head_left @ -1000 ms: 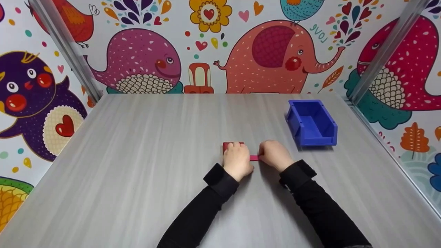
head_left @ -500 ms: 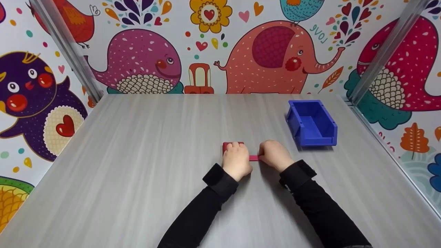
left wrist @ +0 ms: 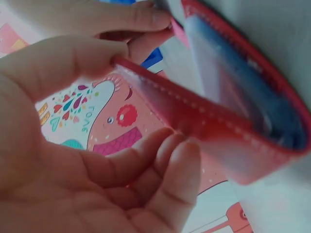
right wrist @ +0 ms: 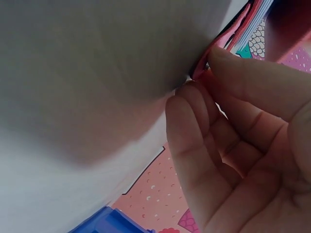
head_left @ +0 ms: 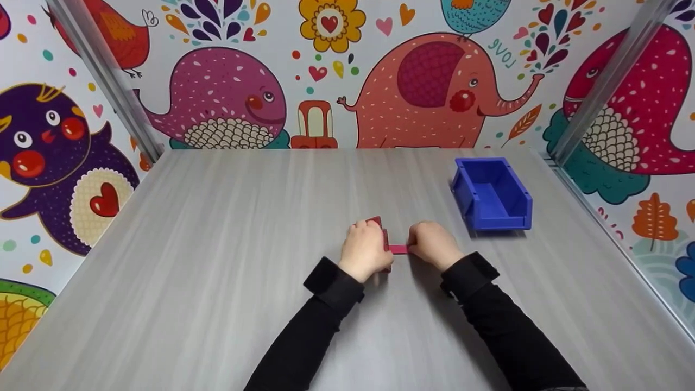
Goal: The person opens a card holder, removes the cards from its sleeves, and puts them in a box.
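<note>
A red card wallet with stitched edges stands partly open on the table, near the middle in the head view. Clear and bluish plastic sleeves show inside it in the left wrist view. My left hand holds its cover flap, thumb at one edge and curled fingers against the outside. A pink-red strap runs from the wallet to the right. My right hand pinches the strap's end between thumb and fingers, low by the tabletop. Much of the wallet is hidden behind the left hand in the head view.
A blue plastic bin with a low front stands on the table to the right, behind the right hand. Walls printed with cartoon animals border the table at the back and sides.
My left hand has shifted slightly left and lifted the wallet's cover, which lay flat before and is now tilted up. The right hand has stayed at the strap.
</note>
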Motion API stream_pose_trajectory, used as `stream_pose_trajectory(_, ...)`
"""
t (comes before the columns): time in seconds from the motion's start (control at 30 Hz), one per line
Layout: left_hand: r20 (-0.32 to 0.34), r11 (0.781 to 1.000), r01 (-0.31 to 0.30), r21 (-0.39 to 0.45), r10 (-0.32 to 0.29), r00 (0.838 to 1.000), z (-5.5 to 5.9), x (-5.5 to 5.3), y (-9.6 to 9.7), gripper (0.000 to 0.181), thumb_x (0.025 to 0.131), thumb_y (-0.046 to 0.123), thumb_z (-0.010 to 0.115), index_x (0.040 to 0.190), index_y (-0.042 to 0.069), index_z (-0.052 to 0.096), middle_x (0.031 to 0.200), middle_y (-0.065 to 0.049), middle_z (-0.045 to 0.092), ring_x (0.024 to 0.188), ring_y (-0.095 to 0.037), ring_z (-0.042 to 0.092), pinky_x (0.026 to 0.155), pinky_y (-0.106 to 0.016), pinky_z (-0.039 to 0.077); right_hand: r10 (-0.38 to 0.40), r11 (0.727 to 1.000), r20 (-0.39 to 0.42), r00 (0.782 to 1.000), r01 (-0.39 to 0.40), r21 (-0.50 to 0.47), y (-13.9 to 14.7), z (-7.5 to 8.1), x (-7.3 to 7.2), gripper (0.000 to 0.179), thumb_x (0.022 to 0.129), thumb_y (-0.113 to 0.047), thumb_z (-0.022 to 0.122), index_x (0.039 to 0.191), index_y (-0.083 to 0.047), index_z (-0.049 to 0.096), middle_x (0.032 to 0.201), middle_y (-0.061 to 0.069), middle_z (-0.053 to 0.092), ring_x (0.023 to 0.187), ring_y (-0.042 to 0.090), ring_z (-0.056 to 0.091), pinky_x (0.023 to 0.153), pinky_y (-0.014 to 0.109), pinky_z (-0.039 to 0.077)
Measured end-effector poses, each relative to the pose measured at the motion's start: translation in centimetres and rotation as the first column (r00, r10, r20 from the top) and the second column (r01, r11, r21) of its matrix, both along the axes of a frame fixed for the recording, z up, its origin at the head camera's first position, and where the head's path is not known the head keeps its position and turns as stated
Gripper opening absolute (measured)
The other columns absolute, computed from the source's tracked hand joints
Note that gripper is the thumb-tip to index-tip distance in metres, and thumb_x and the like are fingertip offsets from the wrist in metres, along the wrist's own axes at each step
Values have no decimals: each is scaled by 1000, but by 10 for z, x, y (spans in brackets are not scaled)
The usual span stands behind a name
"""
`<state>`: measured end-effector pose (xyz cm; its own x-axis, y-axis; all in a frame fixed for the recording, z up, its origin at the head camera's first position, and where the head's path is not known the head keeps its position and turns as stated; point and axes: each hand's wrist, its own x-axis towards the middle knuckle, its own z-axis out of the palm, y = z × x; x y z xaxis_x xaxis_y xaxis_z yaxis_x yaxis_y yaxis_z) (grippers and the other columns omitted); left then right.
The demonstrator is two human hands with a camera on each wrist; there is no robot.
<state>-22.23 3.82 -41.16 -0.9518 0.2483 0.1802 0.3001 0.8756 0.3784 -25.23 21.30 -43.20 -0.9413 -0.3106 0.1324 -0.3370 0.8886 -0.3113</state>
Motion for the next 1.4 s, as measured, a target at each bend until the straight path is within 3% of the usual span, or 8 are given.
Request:
stream_pose_trajectory(0.17, 46, 995, 35, 92, -39, 998, 9, 0, -16, 34, 75, 19, 72, 95, -5, 60, 87, -17, 61, 83, -34, 61, 76, -44, 51, 5, 1000, -4, 1000, -5, -11, 0, -1, 0, 13, 72, -2, 78, 69, -6, 66, 67, 5, 62, 65, 27, 60, 64, 42, 50)
stream_pose_trajectory(0.37, 99, 986, 67, 154, -83, 992, 17, -2, -34, 16, 74, 12, 67, 80, 3, 56, 73, -6, 54, 69, -25, 54, 67, -41, 50, 14, 1000, -19, 1000, -14, 1, 0, -2, 0, 13, 73, -2, 79, 70, -5, 67, 67, 5, 62, 66, 27, 60, 65, 42, 50)
stream_pose_trajectory(0.63, 119, 980, 44, 192, -67, 991, 21, -2, -48, 11, 72, 10, 63, 73, 7, 52, 70, -3, 52, 64, -22, 50, 62, -41, 48, 21, 1000, -21, 1000, -20, 17, 0, -1, 0, 13, 74, -2, 79, 71, -5, 67, 68, 6, 62, 66, 26, 59, 65, 41, 50)
stream_pose_trajectory(0.9, 165, 980, -14, 201, -20, 986, 22, -2, -61, 10, 75, 8, 62, 81, 3, 55, 78, -7, 55, 70, -26, 53, 70, -44, 50, 25, 999, -26, 999, -25, 20, 1, -1, 1, 12, 74, -1, 78, 71, -4, 67, 69, 6, 62, 66, 26, 58, 65, 42, 50)
stream_pose_trajectory(1.27, 133, 981, 3, 195, -29, 991, 16, -3, -77, 18, 74, 8, 60, 88, -2, 62, 84, -12, 62, 75, -29, 58, 73, -46, 50, 25, 1000, -32, 999, -24, 17, 0, -1, 2, 12, 74, -2, 78, 71, -5, 66, 68, 5, 61, 66, 26, 58, 65, 42, 49)
stream_pose_trajectory(1.4, 148, 981, -18, 194, -11, 989, 14, -4, -83, 20, 75, 8, 60, 91, -3, 61, 84, -12, 62, 74, -28, 56, 72, -44, 50, 22, 1000, -31, 999, -22, 14, 0, -1, 1, 12, 74, -2, 78, 70, -5, 67, 68, 5, 61, 66, 27, 59, 65, 42, 50)
